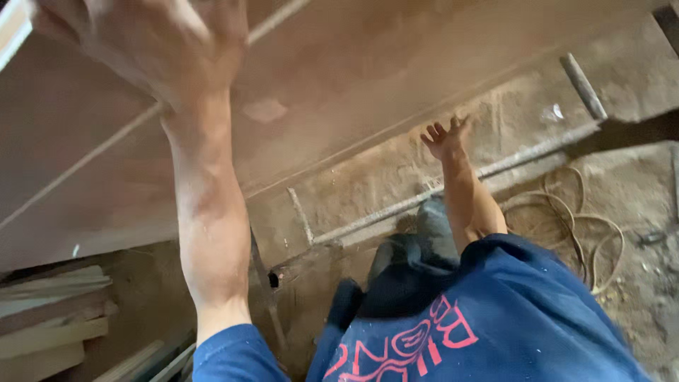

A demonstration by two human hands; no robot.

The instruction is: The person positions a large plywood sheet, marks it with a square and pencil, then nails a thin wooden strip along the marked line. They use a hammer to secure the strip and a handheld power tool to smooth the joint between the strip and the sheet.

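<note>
Head view, left hand (pixel 152 42) on plywood sheet (pixel 339 78), dusty floor (pixel 622 71)

Reddish-brown plywood sheet (pixel 396 64), blue shirt (pixel 509 318) with red print, pale wood offcuts (pixel 49 318).

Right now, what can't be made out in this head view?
- Left hand: fingertips cut off by the top edge, motion-blurred; grip on the large brown board unclear.
- Right hand: small, fingers spread, contact with the board's edge uncertain.
- Stacked wood strips: cut off by the left edge.
- Feet: hidden by the blue shirt.

Smooth matt wooden board (pixel 339 78), rough dusty floor (pixel 636 212).
</note>
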